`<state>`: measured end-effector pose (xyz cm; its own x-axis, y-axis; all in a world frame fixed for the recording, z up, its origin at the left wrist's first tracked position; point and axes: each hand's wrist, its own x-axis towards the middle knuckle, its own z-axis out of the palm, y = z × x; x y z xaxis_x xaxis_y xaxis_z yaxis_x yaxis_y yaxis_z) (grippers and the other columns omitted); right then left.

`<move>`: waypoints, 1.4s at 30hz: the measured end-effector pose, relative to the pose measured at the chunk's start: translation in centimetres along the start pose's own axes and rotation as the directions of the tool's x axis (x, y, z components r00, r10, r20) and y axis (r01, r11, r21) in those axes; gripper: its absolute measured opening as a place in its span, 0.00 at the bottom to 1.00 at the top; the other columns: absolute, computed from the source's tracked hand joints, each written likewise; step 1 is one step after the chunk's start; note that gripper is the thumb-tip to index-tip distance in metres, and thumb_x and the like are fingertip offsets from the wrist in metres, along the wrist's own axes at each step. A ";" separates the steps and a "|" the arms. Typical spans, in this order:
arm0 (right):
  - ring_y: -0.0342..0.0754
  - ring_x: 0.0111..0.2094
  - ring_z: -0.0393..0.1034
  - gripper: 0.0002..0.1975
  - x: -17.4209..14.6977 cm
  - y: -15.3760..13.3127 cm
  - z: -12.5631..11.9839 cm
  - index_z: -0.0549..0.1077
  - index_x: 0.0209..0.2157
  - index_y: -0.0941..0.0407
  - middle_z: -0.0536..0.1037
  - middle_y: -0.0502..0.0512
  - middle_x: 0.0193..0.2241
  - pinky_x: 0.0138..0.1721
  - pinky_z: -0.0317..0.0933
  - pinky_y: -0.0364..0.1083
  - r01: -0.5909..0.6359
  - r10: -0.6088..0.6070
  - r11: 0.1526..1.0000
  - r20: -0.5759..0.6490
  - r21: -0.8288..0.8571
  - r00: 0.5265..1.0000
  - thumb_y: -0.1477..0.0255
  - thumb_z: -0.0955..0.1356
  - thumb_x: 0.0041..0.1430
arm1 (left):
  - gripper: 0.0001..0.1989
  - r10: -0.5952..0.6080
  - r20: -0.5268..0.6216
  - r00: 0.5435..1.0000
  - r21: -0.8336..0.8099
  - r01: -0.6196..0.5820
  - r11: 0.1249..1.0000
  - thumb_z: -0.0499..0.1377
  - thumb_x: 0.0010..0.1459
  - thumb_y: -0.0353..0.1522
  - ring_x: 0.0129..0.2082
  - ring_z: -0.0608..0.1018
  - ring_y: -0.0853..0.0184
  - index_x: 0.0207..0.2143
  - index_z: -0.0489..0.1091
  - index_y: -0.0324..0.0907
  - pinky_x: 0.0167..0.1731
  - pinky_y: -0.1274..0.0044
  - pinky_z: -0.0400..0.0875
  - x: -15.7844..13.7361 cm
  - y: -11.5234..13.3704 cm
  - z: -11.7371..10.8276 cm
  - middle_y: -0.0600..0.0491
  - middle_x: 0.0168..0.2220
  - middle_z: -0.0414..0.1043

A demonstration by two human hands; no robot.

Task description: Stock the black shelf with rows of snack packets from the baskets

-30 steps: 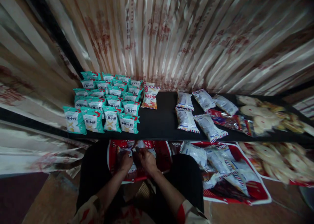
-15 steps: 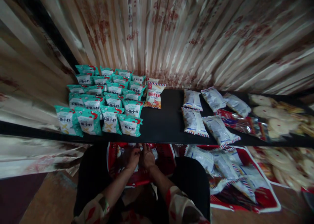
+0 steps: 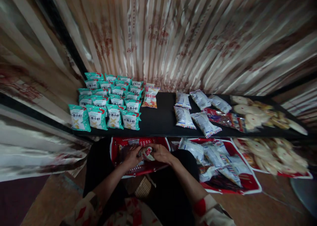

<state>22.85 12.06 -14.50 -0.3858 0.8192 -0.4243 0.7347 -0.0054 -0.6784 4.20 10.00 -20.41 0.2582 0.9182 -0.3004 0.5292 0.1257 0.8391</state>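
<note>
Between my two hands is a small snack bag (image 3: 148,153), its print red and pale but too dim to read. My left hand (image 3: 133,156) grips its left side, and my right hand (image 3: 160,153) closes round its right side. Both are over a red plastic basket (image 3: 153,140) at my knees, whose contents are mostly hidden by my hands. On the black shelf (image 3: 158,120) just beyond, several teal snack bags (image 3: 114,115) stand in rows at the left. A cream and orange snack bag (image 3: 150,97) stands upright beside them.
Several white-backed snack bags (image 3: 183,117) lie on the shelf's right half, near red packets (image 3: 220,118) and packs of pale round discs (image 3: 255,115). A second red basket (image 3: 257,186) with more bags stands right of my knees. A pleated curtain (image 3: 160,37) hangs behind.
My hands have risen from inside the basket and now hold a snack bag between them. The view has shifted, so the shelf's right end shows more.
</note>
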 end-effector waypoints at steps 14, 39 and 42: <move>0.46 0.30 0.70 0.33 -3.8 -2.0 -5.4 0.62 0.57 0.57 0.76 0.51 0.29 0.32 0.65 0.45 0.140 0.122 0.833 -0.425 0.535 0.897 0.59 0.68 0.51 | 0.14 0.151 -0.104 0.983 -0.083 -0.160 0.984 0.54 0.56 0.37 0.39 0.76 0.63 0.43 0.69 0.41 0.41 0.75 0.68 -1.4 5.6 -1.9 0.50 0.39 0.76; 0.48 0.32 0.72 0.23 6.2 0.7 -9.0 0.68 0.42 0.58 0.78 0.55 0.35 0.35 0.66 0.47 0.343 0.102 0.671 -0.540 0.657 0.835 0.61 0.71 0.44 | 0.28 0.321 -0.426 0.846 0.217 -0.249 0.944 0.47 0.58 0.30 0.64 0.51 0.60 0.61 0.50 0.36 0.61 0.65 0.51 7.0 11.7 1.0 0.42 0.65 0.46; 0.47 0.31 0.70 0.23 8.1 0.7 -10.1 0.69 0.42 0.58 0.77 0.54 0.34 0.35 0.66 0.46 0.340 0.092 0.701 -0.552 0.627 0.829 0.62 0.70 0.45 | 0.27 0.321 -0.437 0.840 0.214 -0.249 0.945 0.48 0.58 0.30 0.65 0.50 0.60 0.61 0.51 0.38 0.62 0.64 0.51 8.7 11.7 1.2 0.44 0.65 0.47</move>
<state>25.89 24.49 -12.36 0.0554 0.9950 -0.0831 0.0338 -0.0850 -0.9958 13.63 18.99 -13.78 0.0332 0.9760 0.2151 0.6082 -0.1905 0.7706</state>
